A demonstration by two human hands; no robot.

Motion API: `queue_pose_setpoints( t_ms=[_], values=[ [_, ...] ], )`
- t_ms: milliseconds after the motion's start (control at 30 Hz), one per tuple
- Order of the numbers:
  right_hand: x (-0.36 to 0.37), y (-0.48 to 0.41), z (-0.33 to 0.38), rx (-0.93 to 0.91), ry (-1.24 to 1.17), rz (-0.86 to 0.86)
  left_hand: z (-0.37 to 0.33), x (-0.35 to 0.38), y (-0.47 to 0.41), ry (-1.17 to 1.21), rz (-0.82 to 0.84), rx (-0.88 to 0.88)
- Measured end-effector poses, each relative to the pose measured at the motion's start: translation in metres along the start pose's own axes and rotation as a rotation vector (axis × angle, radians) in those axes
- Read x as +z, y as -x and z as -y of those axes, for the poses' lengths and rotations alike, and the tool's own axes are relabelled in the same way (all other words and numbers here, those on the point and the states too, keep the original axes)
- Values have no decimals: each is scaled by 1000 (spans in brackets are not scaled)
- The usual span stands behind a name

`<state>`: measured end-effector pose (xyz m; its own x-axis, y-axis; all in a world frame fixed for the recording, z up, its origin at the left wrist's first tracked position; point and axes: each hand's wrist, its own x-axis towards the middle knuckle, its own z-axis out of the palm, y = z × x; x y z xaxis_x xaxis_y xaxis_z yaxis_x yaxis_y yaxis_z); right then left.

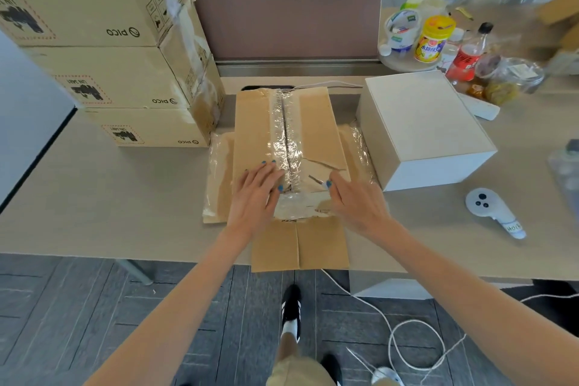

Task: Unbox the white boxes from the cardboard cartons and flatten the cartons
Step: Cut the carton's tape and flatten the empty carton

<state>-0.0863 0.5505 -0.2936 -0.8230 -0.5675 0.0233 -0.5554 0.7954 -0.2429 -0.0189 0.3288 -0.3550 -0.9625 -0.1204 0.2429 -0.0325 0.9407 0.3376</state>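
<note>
While my left hand (255, 194) presses flat-fingered on the flattened carton (291, 150) mid-frame, I cannot tell what my right hand (357, 204) grips. It looks light and stiff; I'd hold its bare edges.

Soft, even indoor light fills the scene, bright and without hard shadows. Just beyond the left hand (257, 191) and right hand (357, 204), the clear tape (286, 135) on the flattened carton (316, 122) throws white glare. The white box (423, 122), right of the hands, is dimmer on its side facing them. Far up and right, a moving shape (557, 9) smears into blur. Straight lines bow near the borders, and the stacked cartons (94, 41) left of the hands lean.
</note>
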Motion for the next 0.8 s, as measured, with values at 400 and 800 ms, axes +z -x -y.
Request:
queue_pose_setpoints(
  t_ms=[400,800],
  values=[
    [62,81,-69,-66,-79,-10,-40,10,42,-72,-31,-12],
    [112,126,-122,-41,346,207,-51,18,43,-82,6,-87]
  ],
)
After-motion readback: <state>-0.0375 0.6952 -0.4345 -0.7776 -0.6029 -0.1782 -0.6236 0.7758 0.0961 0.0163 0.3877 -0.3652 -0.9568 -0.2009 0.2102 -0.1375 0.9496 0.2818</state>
